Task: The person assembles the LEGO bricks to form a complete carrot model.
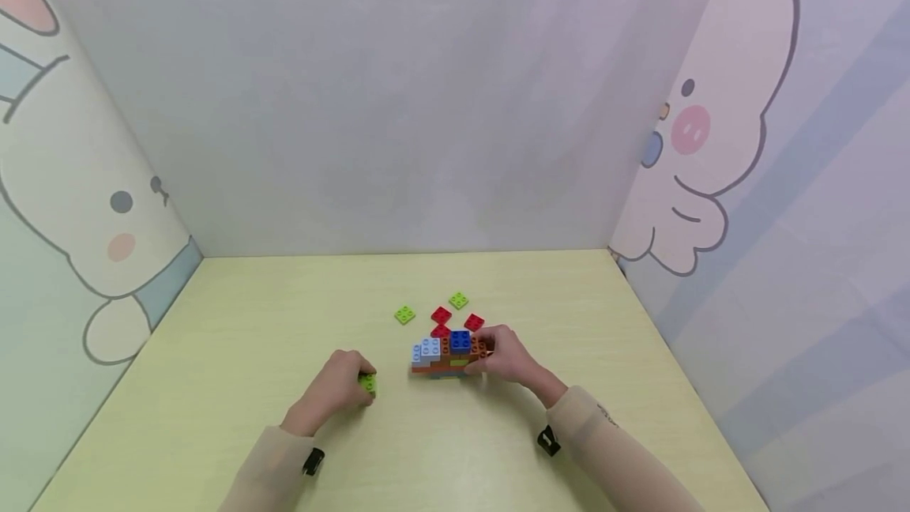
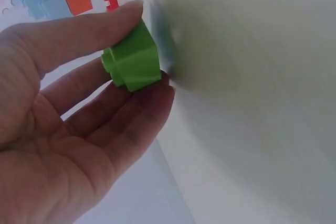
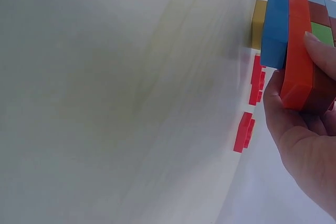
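Note:
Between thumb and fingers, my left hand (image 1: 336, 383) pinches a green building brick (image 2: 134, 59), just above the table in the left wrist view. Farther right, my right hand (image 1: 506, 355) grips the right end of a built block of many-coloured bricks (image 1: 441, 355). Light blue bricks (image 1: 429, 348) top its left end and a dark blue brick (image 1: 460, 340) stands higher near the right. A long orange-red brick (image 3: 297, 45) runs along the block under my thumb, with a blue brick (image 3: 274, 30) and a tan brick (image 3: 258, 23) below it.
Behind the block lie several flat red plates (image 1: 441, 314), one partly hidden by it. Two flat green plates, one at the left (image 1: 404, 314) and one farther back (image 1: 458, 300), lie there too. The pale table (image 1: 284, 314) meets a curtain-like wall (image 1: 398, 101) at the back.

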`<state>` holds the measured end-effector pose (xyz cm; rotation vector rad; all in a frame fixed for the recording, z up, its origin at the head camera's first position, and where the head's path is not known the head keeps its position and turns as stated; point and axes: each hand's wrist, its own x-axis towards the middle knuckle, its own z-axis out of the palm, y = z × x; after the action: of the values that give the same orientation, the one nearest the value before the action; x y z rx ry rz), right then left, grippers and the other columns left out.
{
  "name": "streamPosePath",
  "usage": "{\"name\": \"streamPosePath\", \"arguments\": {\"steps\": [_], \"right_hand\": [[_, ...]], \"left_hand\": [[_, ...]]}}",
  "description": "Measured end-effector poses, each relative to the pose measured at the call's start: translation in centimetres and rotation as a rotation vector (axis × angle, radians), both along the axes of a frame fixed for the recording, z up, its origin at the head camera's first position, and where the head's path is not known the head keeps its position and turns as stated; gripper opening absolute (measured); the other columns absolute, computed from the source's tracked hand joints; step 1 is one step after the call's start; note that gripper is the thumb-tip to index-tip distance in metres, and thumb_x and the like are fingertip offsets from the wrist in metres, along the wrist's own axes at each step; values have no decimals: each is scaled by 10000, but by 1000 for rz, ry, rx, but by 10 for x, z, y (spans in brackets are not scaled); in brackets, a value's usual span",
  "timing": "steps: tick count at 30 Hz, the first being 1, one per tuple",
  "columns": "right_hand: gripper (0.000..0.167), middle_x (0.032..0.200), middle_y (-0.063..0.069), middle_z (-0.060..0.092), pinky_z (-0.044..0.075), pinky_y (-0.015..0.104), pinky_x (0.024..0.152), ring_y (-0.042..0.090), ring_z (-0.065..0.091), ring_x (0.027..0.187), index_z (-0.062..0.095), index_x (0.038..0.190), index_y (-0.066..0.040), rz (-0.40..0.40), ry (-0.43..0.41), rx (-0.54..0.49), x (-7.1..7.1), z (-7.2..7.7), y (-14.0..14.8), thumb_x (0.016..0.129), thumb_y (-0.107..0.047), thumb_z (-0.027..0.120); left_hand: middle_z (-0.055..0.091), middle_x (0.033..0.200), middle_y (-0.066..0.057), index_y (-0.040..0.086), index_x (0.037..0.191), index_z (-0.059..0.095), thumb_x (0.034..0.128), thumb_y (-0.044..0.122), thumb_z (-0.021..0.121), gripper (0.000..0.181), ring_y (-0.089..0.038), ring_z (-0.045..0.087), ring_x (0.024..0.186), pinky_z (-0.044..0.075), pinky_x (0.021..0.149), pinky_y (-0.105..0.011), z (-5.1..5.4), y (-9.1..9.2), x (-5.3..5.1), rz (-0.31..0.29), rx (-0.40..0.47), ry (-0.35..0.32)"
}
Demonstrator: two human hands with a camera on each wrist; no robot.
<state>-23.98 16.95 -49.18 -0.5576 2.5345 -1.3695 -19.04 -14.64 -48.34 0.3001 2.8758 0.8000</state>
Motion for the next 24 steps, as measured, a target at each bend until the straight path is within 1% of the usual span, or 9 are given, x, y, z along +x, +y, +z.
{"name": "streamPosePath", "arguments": {"steps": [3,5,9,12,14,18,24], "right_hand": [[441,984,7,660,491,364,795,163,593,890,694,1069,-31,-3,-1,1,0,1,0,682,-140,874],[436,986,5,660,495,359,793,161,595,889,695,1066,-33,2,-1,1,0,1,0,684,-146,874],[417,983,-1,660,496,352,793,161,596,888,697,1055,-44,0,-10,2,-1,1,0,691,-151,870],[426,991,3,658,493,363,802,168,594,895,695,1066,-41,-9,-19,2,1,3,-1,692,-145,869],[440,998,5,657,491,368,807,168,593,900,692,1078,-38,-12,-23,3,1,3,-1,691,-148,870],[446,1002,3,657,492,364,808,164,592,899,693,1085,-40,-10,-24,9,2,4,-1,692,-157,870],[407,974,-10,661,493,351,798,160,593,883,699,1052,-55,-5,-18,9,0,4,-2,695,-150,868]], "left_hand": [[653,981,-71,-1,973,732,620,1,815,362,-253,534,945,441,853,-450,6,5,-4,-15,4,15],[664,989,-80,-7,981,730,618,-37,778,367,-253,559,953,451,861,-455,11,8,-7,-27,10,39],[670,1001,-80,-8,1019,725,634,-62,731,389,-241,579,950,469,848,-451,21,17,-12,-51,39,78],[671,1011,-77,-11,1046,717,655,-45,738,393,-222,579,938,480,821,-429,25,23,-13,-53,67,106],[675,1008,-70,-8,1047,715,666,-29,753,383,-209,585,928,486,809,-414,27,26,-15,-44,77,128],[676,985,-50,11,1042,716,692,4,780,356,-188,596,889,503,779,-396,33,31,-17,-31,108,150],[673,922,-21,39,1033,717,710,46,819,339,-143,615,779,523,676,-325,42,38,-19,-21,217,162]]}}
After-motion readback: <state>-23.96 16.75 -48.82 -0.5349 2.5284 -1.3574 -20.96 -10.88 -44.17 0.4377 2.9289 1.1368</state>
